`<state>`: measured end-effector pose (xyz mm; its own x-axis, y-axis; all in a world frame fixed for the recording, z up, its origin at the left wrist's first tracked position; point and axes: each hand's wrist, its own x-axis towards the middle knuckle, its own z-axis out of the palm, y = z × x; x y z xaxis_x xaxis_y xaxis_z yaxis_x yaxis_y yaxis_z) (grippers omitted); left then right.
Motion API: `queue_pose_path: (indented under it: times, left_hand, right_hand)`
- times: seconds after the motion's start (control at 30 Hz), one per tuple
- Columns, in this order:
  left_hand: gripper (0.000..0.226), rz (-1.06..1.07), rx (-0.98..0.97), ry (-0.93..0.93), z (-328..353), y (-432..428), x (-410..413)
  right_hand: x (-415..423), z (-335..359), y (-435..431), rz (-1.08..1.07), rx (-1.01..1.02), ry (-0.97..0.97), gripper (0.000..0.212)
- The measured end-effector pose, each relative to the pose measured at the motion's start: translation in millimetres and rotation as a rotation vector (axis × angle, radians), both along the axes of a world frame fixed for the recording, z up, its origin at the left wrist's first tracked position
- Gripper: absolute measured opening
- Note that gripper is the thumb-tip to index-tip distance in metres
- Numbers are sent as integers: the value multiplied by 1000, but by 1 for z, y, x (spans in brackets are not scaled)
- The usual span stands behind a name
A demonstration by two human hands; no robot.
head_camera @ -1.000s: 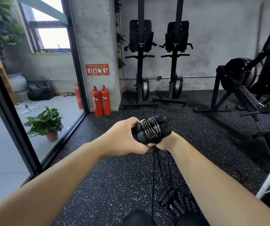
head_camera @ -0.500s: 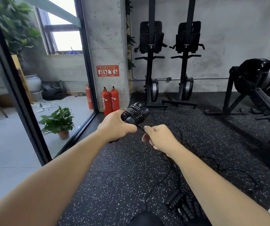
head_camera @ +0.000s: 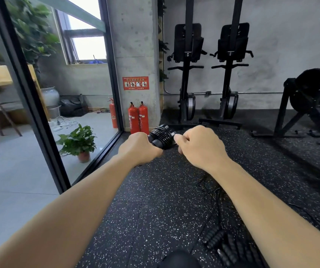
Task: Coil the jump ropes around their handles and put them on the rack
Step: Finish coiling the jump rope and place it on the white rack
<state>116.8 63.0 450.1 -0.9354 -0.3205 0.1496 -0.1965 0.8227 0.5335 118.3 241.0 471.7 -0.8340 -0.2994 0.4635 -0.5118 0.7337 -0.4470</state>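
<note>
My left hand [head_camera: 140,147] grips a pair of black foam jump-rope handles [head_camera: 162,136] held side by side, with several turns of thin black rope wound round them. My right hand [head_camera: 199,146] is just right of the bundle, fingers curled and pinching the loose rope at the handles' right end. The rest of that rope [head_camera: 211,188] trails down under my right forearm onto the floor. More black ribbed handles [head_camera: 224,244] lie on the floor near the bottom right. No rack shows in the head view.
Black speckled rubber floor [head_camera: 155,209]. Two red fire extinguishers [head_camera: 138,118] stand at a concrete pillar ahead. A glass wall with a black frame [head_camera: 39,117] runs on the left, a potted plant [head_camera: 78,142] behind it. Two upright machines [head_camera: 209,74] and a rower [head_camera: 310,105] stand ahead and right.
My right hand swung out from under the bundle and came back to its right end, laying another turn of rope. The handles rose and shifted left.
</note>
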Motion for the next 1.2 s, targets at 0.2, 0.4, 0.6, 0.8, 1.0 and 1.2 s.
queue_pose_path:
  times: [0.2, 0.4, 0.6, 0.8, 1.0, 1.2]
  left_hand:
    - [29, -77, -414, 12, 12, 22, 11]
    - [34, -254, -616, 36, 16, 41, 26]
    - [32, -445, -773, 112, 17, 54, 36]
    - [39, -576, -827, 185, 22, 50, 42]
    - [37, -678, -705, 250, 21, 49, 46]
    - [37, -729, -540, 305, 22, 58, 50]
  right_hand:
    - [-3, 21, 2, 10, 148, 271, 57]
    - [-11, 39, 6, 162, 338, 374, 61]
    - [-25, 38, 7, 200, 357, 319, 62]
    - [-42, 19, 15, 299, 121, -18, 63]
    - [-38, 15, 25, 432, -108, -400, 60]
    - [-37, 4, 37, 418, -170, -624, 48]
